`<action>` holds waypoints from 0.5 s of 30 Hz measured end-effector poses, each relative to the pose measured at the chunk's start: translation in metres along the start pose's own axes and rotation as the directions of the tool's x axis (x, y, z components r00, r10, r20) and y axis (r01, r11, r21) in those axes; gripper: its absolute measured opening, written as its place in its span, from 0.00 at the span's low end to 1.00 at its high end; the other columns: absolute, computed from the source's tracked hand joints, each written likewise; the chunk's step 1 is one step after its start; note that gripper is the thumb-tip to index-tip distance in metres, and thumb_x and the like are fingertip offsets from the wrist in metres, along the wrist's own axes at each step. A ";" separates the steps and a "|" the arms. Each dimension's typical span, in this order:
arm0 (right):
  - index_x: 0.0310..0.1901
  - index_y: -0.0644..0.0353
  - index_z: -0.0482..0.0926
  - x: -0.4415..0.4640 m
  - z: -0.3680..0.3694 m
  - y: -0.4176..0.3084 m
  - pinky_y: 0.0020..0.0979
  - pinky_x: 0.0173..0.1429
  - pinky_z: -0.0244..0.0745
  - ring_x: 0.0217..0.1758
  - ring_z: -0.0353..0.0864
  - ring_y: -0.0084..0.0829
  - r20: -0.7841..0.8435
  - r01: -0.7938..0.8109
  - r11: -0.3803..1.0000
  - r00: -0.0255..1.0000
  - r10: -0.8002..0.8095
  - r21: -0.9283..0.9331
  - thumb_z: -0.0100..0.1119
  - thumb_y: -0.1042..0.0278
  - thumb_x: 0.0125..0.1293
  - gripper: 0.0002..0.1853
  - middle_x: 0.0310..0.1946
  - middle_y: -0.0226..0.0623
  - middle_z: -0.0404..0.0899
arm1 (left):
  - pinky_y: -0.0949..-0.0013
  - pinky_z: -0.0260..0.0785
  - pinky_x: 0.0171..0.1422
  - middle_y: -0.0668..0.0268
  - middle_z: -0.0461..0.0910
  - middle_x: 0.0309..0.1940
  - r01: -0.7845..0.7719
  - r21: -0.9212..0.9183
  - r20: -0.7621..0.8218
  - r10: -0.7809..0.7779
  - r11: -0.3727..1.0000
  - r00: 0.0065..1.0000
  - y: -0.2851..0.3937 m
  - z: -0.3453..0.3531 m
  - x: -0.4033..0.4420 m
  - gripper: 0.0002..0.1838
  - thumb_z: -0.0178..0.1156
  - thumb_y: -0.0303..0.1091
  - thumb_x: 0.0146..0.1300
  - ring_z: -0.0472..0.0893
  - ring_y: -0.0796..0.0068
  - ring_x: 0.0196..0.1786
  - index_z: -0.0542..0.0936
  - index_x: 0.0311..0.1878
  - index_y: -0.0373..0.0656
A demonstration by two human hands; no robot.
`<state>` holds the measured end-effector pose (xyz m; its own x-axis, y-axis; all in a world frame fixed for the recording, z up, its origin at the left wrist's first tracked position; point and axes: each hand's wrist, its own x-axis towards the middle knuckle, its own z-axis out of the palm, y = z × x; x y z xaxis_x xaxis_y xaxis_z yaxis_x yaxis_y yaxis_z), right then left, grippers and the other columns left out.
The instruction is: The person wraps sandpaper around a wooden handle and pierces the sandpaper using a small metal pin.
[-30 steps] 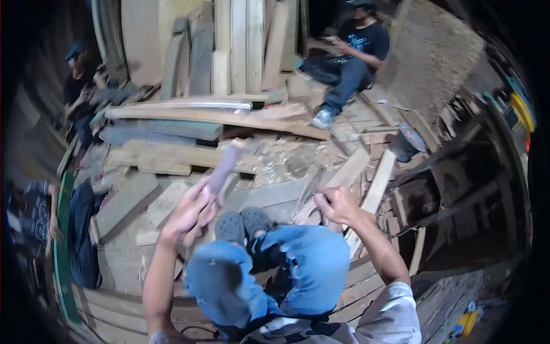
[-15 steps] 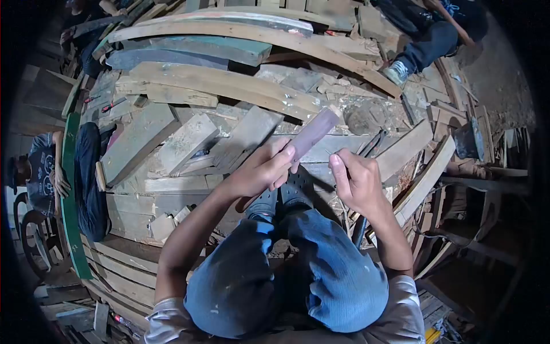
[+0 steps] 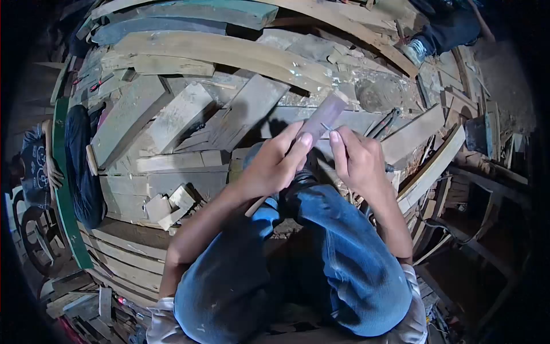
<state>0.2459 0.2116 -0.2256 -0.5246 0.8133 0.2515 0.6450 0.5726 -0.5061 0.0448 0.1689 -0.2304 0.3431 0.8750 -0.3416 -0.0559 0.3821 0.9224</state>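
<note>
My left hand (image 3: 282,159) is wrapped round a flat purplish-grey bar (image 3: 325,116), its thumb lying along the upper face. The bar slants up to the right above my knees; its material is unclear. A pale brown stick end (image 3: 255,205) shows below my left wrist, and I cannot tell whether it belongs to the bar. Closed in a pinch, my right hand (image 3: 360,157) holds a thin, nail-like piece (image 3: 325,126) whose tip lies over the bar's face, apparently touching it.
Long planks (image 3: 223,54) and short wooden blocks (image 3: 180,117) lie across the floor ahead. Pliers (image 3: 385,122) rest to the right of my hands. At the left, a person's hand (image 3: 54,175) is on a green board (image 3: 67,212). Another person's shoe (image 3: 413,51) is at upper right.
My right hand has come closer to the bar, bringing the thin piece onto its face. My knees have shifted, covering most of my shoes, and the view has tilted down.
</note>
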 end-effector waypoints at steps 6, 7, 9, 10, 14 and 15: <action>0.33 0.62 0.76 -0.006 0.007 0.000 0.45 0.26 0.77 0.22 0.82 0.49 0.049 0.012 0.999 0.999 -0.014 0.032 0.58 0.65 0.73 0.11 0.20 0.47 0.80 | 0.74 0.64 0.26 0.70 0.73 0.27 -0.029 0.091 -0.063 0.035 0.995 0.997 -0.009 0.002 -0.011 0.30 0.46 0.42 0.81 0.70 0.84 0.21 0.57 0.80 0.42; 0.34 0.62 0.77 -0.008 0.011 0.001 0.45 0.26 0.77 0.22 0.82 0.49 0.045 0.014 0.999 0.999 -0.016 0.051 0.58 0.65 0.73 0.11 0.20 0.47 0.80 | 0.75 0.64 0.25 0.70 0.74 0.27 -0.008 0.059 -0.068 0.012 0.998 0.998 -0.007 0.003 -0.014 0.30 0.47 0.40 0.81 0.70 0.84 0.20 0.55 0.81 0.43; 0.35 0.62 0.76 -0.006 0.012 -0.004 0.46 0.26 0.77 0.22 0.82 0.50 0.046 0.001 0.997 0.999 -0.004 0.075 0.58 0.65 0.73 0.10 0.20 0.48 0.80 | 0.75 0.63 0.22 0.69 0.75 0.27 -0.023 0.022 -0.059 0.024 0.999 0.998 -0.007 0.001 -0.017 0.32 0.48 0.37 0.81 0.71 0.84 0.19 0.52 0.82 0.44; 0.36 0.61 0.76 -0.003 0.009 -0.006 0.46 0.25 0.77 0.22 0.82 0.50 0.054 -0.015 0.996 0.998 0.011 0.085 0.58 0.65 0.73 0.10 0.20 0.48 0.80 | 0.76 0.63 0.21 0.68 0.76 0.28 -0.054 0.015 -0.052 0.055 0.998 0.997 -0.005 0.002 -0.013 0.33 0.49 0.36 0.80 0.71 0.84 0.19 0.51 0.83 0.44; 0.36 0.60 0.76 -0.001 0.004 -0.010 0.49 0.26 0.77 0.22 0.82 0.53 -0.018 0.063 0.993 0.998 -0.061 0.101 0.57 0.64 0.73 0.10 0.19 0.48 0.79 | 0.75 0.64 0.21 0.69 0.74 0.27 0.007 -0.041 -0.115 -0.012 0.999 0.993 0.000 0.008 -0.023 0.33 0.51 0.35 0.79 0.70 0.84 0.18 0.52 0.82 0.47; 0.36 0.60 0.76 -0.004 0.004 -0.011 0.49 0.26 0.77 0.22 0.82 0.52 -0.021 0.071 0.991 0.997 -0.069 0.115 0.57 0.64 0.73 0.10 0.19 0.48 0.79 | 0.74 0.64 0.21 0.68 0.74 0.26 0.006 -0.014 -0.103 -0.008 1.000 0.995 0.000 0.006 -0.026 0.33 0.51 0.35 0.79 0.70 0.83 0.18 0.52 0.82 0.46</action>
<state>0.2385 0.2017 -0.2238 -0.5564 0.7738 0.3027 0.5379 0.6131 -0.5786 0.0415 0.1440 -0.2200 0.2446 0.8981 -0.3655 -0.0664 0.3916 0.9177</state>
